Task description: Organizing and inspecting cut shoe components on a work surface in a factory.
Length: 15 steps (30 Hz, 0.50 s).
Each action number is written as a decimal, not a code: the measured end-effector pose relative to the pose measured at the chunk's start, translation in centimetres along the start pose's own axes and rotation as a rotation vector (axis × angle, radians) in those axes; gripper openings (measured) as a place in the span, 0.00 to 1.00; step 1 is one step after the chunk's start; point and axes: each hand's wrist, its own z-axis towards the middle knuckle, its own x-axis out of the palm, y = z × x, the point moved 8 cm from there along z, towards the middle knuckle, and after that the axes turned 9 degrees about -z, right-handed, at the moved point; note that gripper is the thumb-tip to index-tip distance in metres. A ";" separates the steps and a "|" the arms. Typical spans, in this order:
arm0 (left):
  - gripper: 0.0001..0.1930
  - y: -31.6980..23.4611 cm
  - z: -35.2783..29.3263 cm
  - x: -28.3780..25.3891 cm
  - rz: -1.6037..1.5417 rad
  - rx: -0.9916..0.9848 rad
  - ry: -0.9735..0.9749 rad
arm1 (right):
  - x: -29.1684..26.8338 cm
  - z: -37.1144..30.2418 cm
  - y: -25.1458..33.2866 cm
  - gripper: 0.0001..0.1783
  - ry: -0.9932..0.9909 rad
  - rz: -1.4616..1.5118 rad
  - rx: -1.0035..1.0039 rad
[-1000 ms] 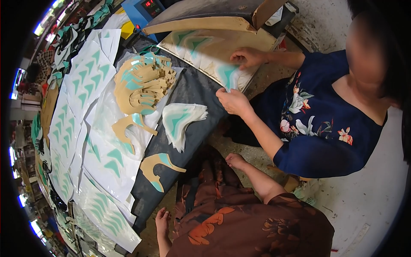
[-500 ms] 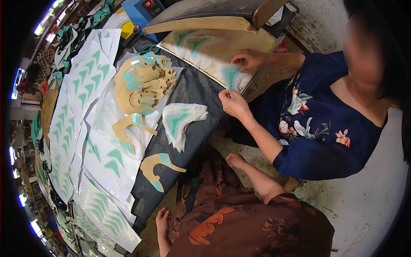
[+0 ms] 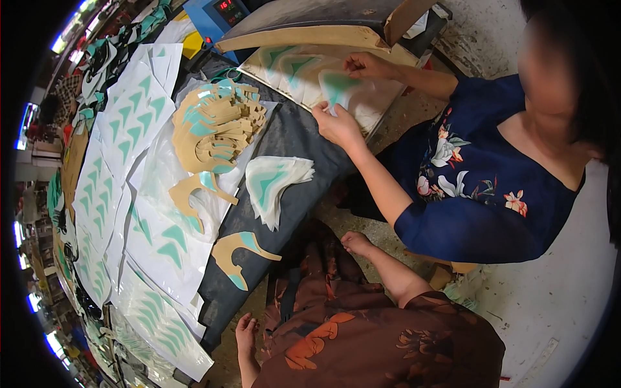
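Observation:
My left hand (image 3: 246, 332) hangs low beside the brown floral dress, holding nothing, with its fingers loosely bent and slightly apart. My right hand (image 3: 356, 244) is at the other side of my lap, its fingers curled in with nothing visible in them. Neither touches the table. Closest to them on the dark table cover lies a tan curved piece (image 3: 228, 258) with teal patches. A stack of whitish curved sheets (image 3: 264, 194) with teal shapes sits just beyond. Farther left is a heap of tan pieces (image 3: 217, 126), with one more tan piece (image 3: 187, 197) beside it.
A co-worker in a navy floral top (image 3: 479, 174) holds a whitish, teal-marked piece (image 3: 337, 84) over the pale bed of a press (image 3: 375, 107), its lid raised. A blue control box (image 3: 210, 19) stands behind. White sheets with teal shapes (image 3: 136, 168) cover the table's left side.
The co-worker's two hands have moved left and slightly away across the press bed, carrying the teal-marked piece closer to the others lying there. My own hands have stayed still.

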 end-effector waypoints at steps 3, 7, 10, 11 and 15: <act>0.17 0.5 0.1 -0.4 -0.047 -0.010 0.002 | 0.0 -0.4 0.4 0.05 -0.002 -0.015 -0.001; 0.17 0.6 0.2 -0.4 -0.018 0.000 -0.004 | 0.1 -0.1 0.0 0.05 -0.003 0.015 -0.022; 0.16 1.0 0.4 -0.6 -0.059 0.012 0.021 | 0.0 -0.2 -0.1 0.05 -0.016 -0.009 -0.008; 0.16 0.8 0.3 -0.5 -0.024 0.008 0.013 | 0.1 -0.1 -0.2 0.05 -0.018 -0.009 -0.008; 0.16 1.3 0.3 -0.9 -0.032 -0.005 0.014 | 0.3 -0.3 0.4 0.04 -0.009 -0.020 -0.022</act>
